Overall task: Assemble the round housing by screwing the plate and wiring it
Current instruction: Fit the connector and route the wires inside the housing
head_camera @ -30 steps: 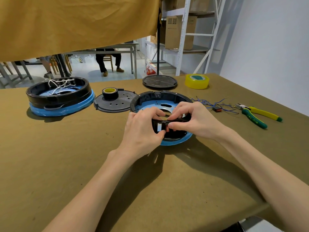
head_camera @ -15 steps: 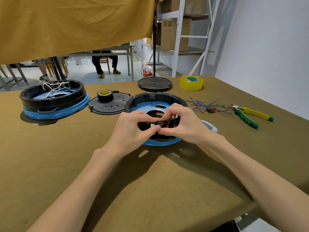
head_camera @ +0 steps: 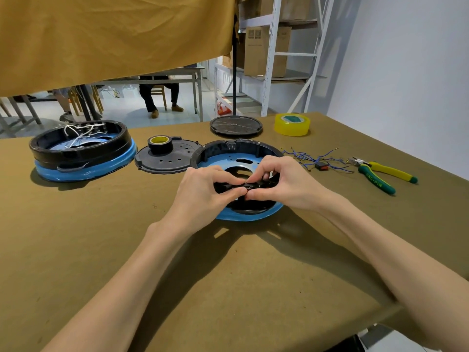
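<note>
Near the middle of the table (head_camera: 76,250), the round housing (head_camera: 238,153), black-walled with a blue floor and blue base rim, lies open side up. Both hands meet over its near edge. The left hand (head_camera: 203,191) and the right hand (head_camera: 286,184) each curl thumb and fingers around a small black part (head_camera: 228,186) held between them, fingertips nearly touching at the centre. The hands cover most of that part, so its shape and how it sits against the housing cannot be made out; the near wall of the housing is likewise hidden behind the fingers.

Just to the left of the housing lies a flat black plate (head_camera: 167,161) with holes, and a roll of black tape (head_camera: 160,144) stands on it. Toward the left edge sits a second housing (head_camera: 81,151) with white wires tangled inside. At the far edge are a black round lid (head_camera: 236,126) and a roll of yellow tape (head_camera: 291,124). To the right of the hands lies a bundle of blue wires (head_camera: 314,160) with a small dark connector in it, too small to read, and near the right edge lie pliers (head_camera: 380,174) with green and yellow handles.
</note>
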### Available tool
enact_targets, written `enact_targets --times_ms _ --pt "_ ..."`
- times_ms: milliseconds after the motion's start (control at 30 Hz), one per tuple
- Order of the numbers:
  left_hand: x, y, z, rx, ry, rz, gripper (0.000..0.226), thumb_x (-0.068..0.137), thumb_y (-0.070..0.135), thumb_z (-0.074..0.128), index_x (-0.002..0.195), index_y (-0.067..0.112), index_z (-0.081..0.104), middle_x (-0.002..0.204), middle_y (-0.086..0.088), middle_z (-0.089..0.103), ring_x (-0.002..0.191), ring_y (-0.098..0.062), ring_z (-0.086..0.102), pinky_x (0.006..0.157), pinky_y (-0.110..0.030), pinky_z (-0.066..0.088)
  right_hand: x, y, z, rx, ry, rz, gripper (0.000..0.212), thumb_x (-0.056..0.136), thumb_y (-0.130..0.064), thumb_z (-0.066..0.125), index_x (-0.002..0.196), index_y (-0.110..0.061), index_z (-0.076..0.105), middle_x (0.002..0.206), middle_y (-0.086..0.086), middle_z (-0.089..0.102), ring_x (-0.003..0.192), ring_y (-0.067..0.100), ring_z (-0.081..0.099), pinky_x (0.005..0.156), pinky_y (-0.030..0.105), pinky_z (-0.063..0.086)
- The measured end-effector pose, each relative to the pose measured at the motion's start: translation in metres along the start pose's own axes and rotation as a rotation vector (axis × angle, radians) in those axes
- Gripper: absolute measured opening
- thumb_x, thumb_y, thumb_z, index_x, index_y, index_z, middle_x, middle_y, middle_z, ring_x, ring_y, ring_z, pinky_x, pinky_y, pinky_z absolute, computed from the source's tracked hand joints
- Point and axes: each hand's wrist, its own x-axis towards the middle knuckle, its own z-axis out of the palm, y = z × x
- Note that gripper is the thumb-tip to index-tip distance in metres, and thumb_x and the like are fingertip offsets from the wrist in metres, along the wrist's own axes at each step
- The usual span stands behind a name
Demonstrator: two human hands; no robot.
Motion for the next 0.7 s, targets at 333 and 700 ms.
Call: enact_targets --times_ms 333,700 --pt "-0.008 -0.003 0.001 0.062 0.031 0.077 0.034 0.087 0.032 0.079 0.121 0.027 0.075 0.106 0.013 0.073 0.101 -0.001 0.065 0.099 -0.043 0.051 -0.001 0.0 0.012 -0.036 0.082 0.041 0.018 0.079 -0.03 0.087 0.091 -0.021 0.076 0.089 -0.01 0.061 0.081 0.009 0.056 0.07 0.019 0.042" --pt "-0.004 -0.003 0.003 0.05 0.04 0.058 0.033 0.084 0.029 0.083 0.116 0.023 0.078 0.1 0.01 0.073 0.094 -0.004 0.066 0.093 -0.036 0.055 -0.012 -0.008 0.029 -0.091 0.265 0.069 0.018 0.079 -0.03 0.086 0.087 -0.028 0.07 0.089 -0.008 0.057 0.091 0.011 0.054 0.074 0.024 0.04"
